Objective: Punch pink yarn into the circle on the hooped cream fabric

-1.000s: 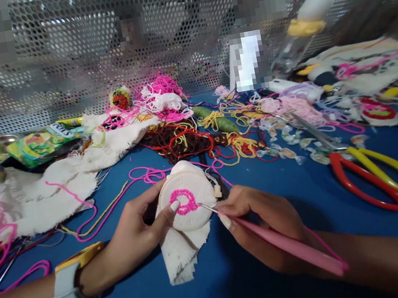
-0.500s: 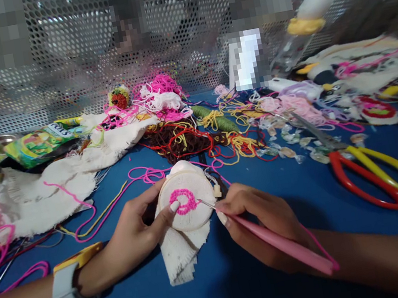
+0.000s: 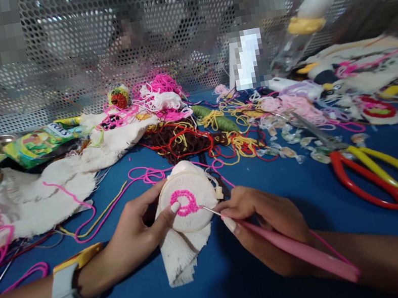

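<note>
left hand (image 3: 136,232) clamps the small embroidery hoop (image 3: 188,202) from its left side, thumb on the cloth face next to the pink yarn ring (image 3: 184,203), other fingers along the far rim, so the stretched fabric stays flat and steady. hoop sits on the blue table (image 3: 217,295) front centre, loose cloth tail (image 3: 181,255) hanging out toward the viewer. right hand (image 3: 265,219) is closed in a pen-style grip on the pink punch needle (image 3: 297,250), metal tip touching the fabric at the ring's right edge; low slanted hold lets the tip meet the cloth at the stitching. pink yarn (image 3: 142,175) trails off behind the hoop. white smartwatch (image 3: 65,293) on left wrist. room: bare table in front and right of the hands; scissors (image 3: 376,174) with red and yellow handles well apart to the right; tangled thread pile (image 3: 189,138) and white cloth (image 3: 55,184) crowd the far and left sides; perforated metal screen (image 3: 88,45) closes the back edge.
</note>
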`<act>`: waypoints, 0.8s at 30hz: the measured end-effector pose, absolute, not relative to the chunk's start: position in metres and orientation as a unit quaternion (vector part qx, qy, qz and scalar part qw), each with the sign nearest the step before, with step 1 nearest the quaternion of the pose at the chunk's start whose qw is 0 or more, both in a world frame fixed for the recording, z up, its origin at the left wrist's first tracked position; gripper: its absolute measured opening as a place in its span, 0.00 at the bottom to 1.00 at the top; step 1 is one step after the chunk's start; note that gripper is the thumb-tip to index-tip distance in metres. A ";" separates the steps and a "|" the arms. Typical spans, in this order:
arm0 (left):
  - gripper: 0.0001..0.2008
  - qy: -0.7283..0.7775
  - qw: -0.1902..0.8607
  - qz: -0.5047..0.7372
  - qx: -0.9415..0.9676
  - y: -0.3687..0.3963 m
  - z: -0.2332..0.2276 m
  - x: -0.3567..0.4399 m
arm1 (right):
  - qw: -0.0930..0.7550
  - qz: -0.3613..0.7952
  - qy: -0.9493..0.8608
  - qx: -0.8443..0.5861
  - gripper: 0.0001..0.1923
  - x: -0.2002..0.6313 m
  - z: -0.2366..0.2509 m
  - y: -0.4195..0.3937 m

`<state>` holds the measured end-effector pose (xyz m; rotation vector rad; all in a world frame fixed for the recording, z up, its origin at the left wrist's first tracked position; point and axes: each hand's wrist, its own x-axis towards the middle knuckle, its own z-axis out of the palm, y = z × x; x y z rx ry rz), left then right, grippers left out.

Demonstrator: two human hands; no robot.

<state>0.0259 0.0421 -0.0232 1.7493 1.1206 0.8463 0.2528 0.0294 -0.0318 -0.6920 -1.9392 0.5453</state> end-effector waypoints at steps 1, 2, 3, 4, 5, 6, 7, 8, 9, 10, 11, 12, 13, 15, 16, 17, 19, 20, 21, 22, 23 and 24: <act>0.24 0.449 0.436 0.339 0.702 0.042 -0.023 0.026 | 0.483 0.226 -0.797 -0.282 0.11 0.253 -0.032 0.029; 0.24 0.449 0.437 0.339 0.702 0.042 -0.024 0.026 | 0.480 0.225 -0.800 -0.280 0.10 0.252 -0.032 0.029; 0.24 0.449 0.437 0.339 0.702 0.042 -0.024 0.026 | 0.477 0.222 -0.802 -0.281 0.10 0.252 -0.032 0.030; 0.24 0.448 0.437 0.338 0.703 0.043 -0.024 0.025 | 0.473 0.216 -0.805 -0.286 0.10 0.252 -0.031 0.030; 0.24 0.446 0.437 0.338 0.704 0.043 -0.024 0.025 | 0.469 0.210 -0.807 -0.291 0.09 0.251 -0.031 0.030; 0.24 0.444 0.436 0.338 0.706 0.043 -0.024 0.025 | 0.464 0.202 -0.810 -0.296 0.09 0.251 -0.030 0.030; 0.24 0.443 0.434 0.339 0.707 0.043 -0.024 0.025 | 0.460 0.195 -0.814 -0.298 0.08 0.250 -0.029 0.031; 0.24 0.443 0.432 0.339 0.708 0.043 -0.024 0.025 | 0.455 0.189 -0.818 -0.299 0.08 0.249 -0.028 0.031; 0.24 0.445 0.430 0.339 0.709 0.042 -0.024 0.025 | 0.450 0.183 -0.821 -0.299 0.08 0.249 -0.028 0.031; 0.24 0.447 0.427 0.339 0.709 0.042 -0.024 0.025 | 0.443 0.179 -0.826 -0.299 0.07 0.248 -0.027 0.031; 0.24 0.447 0.425 0.340 0.710 0.042 -0.024 0.026 | 0.437 0.174 -0.831 -0.298 0.07 0.248 -0.027 0.031; 0.24 0.445 0.423 0.341 0.711 0.042 -0.024 0.026 | 0.432 0.169 -0.835 -0.297 0.06 0.247 -0.026 0.032; 0.24 0.441 0.422 0.343 0.714 0.042 -0.023 0.026 | 0.426 0.165 -0.838 -0.296 0.06 0.247 -0.026 0.032; 0.24 0.431 0.421 0.348 0.719 0.042 -0.023 0.026 | 0.413 0.164 -0.846 -0.294 0.07 0.248 -0.025 0.034; 0.23 0.426 0.421 0.348 0.721 0.043 -0.023 0.026 | 0.402 0.167 -0.851 -0.293 0.07 0.248 -0.025 0.035; 0.23 0.424 0.420 0.348 0.723 0.043 -0.022 0.026 | 0.389 0.171 -0.856 -0.294 0.07 0.249 -0.024 0.037; 0.22 0.418 0.419 0.348 0.727 0.042 -0.022 0.026 | 0.363 0.179 -0.867 -0.291 0.07 0.251 -0.023 0.040; 0.22 0.416 0.416 0.347 0.730 0.041 -0.022 0.026 | 0.355 0.180 -0.871 -0.287 0.07 0.251 -0.023 0.042; 0.22 0.416 0.412 0.346 0.733 0.040 -0.022 0.025 | 0.354 0.181 -0.873 -0.282 0.07 0.251 -0.023 0.043; 0.22 0.418 0.407 0.346 0.735 0.039 -0.022 0.025 | 0.361 0.181 -0.871 -0.280 0.07 0.251 -0.023 0.043; 0.22 0.421 0.406 0.345 0.734 0.038 -0.022 0.024 | 0.372 0.184 -0.866 -0.280 0.06 0.251 -0.022 0.043; 0.22 0.424 0.410 0.344 0.730 0.037 -0.021 0.024 | 0.383 0.188 -0.859 -0.282 0.05 0.250 -0.022 0.042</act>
